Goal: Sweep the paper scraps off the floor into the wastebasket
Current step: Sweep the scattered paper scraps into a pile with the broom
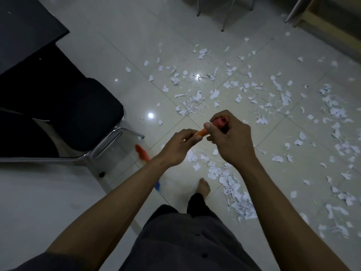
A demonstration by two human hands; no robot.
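While left hand (175, 148), right hand (231, 142) grip broom (220, 121); paper scraps (239, 202) — scattered

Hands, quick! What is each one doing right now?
Left hand: closed, holding the broom handle lower down.
Right hand: closed, holding the same handle at its red top end.

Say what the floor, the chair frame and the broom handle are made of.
The floor looks like glazed ceramic tile: glossy, with lamp glints and grout lines. The chair frame seems to be chromed metal tube, mirror-bright along its bends. The broom handle looks like matte red-orange plastic, though it is blurred.
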